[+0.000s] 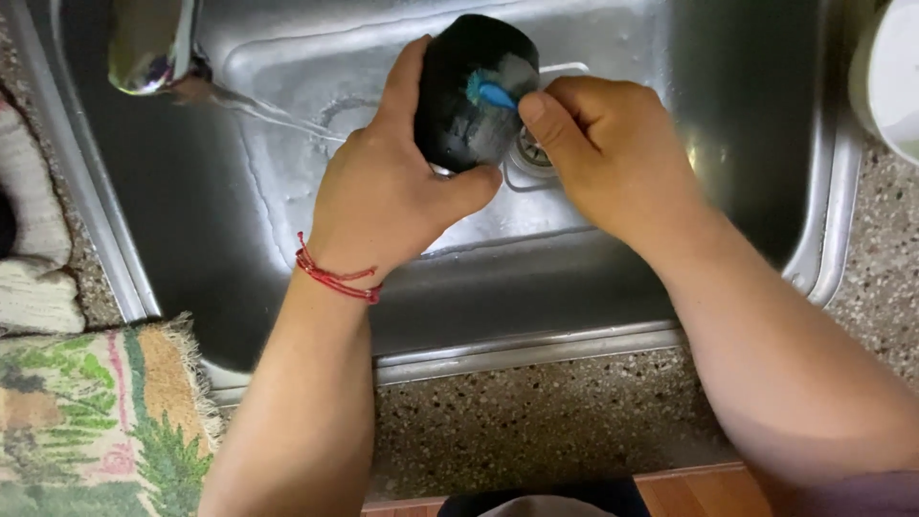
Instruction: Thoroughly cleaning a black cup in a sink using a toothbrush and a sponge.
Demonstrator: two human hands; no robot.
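a: what's in the sink [756,144]?

b: a stainless steel basin, wet across its floor. a thin stream of water [278,115] runs from the tap [148,43] at the sink's far left corner and lands on the basin floor left of the drain [529,158]. no dishes sit on the floor of it that can be seen.

a: and the dark thing?

b: a black cup [476,91], tipped on its side and held in the air above the drain, toward the sink's far edge. its outside is wet and smeared. whether anything is inside it cannot be told, since its opening does not show.

a: who holds it?

b: the person's left hand [388,187] is wrapped around the cup, thumb along the near side, fingers over the far side. a red string bracelet [333,276] sits on that wrist. the right hand [608,153] is closed on a small blue scrubber [493,93], pressing it against the cup's side with the thumb.

a: anything around the sink?

b: a speckled stone counter [536,421] runs along the near edge. a patterned towel [96,421] with green leaves lies at the near left corner, and a white container [890,77] stands past the far right corner, cut off by the frame, contents not visible.
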